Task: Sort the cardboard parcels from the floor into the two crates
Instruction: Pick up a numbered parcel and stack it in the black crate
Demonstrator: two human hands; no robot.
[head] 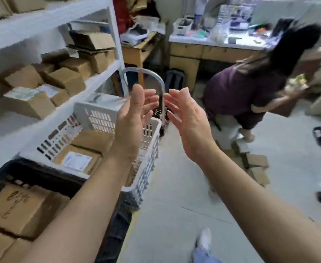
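Hands: your left hand (135,118) and right hand (188,120), centre of frame, both raised with fingers spread, holding nothing. Parcels (258,164): small flat cardboard boxes on the floor, right of centre, near another person (247,92). They are likely light and stiff; take each by two opposite edges. Crates: white crate (152,149) centre left, black crate (42,173) lower left, both holding boxes.

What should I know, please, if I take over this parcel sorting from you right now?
Left hand and right hand: both open, raised, holding nothing.
White perforated plastic crate holds labelled brown cardboard parcels; black plastic crate nearer me holds a large brown cardboard box.
Done: some parcels crated.
To do: small brown cardboard parcels on the grey floor at right.
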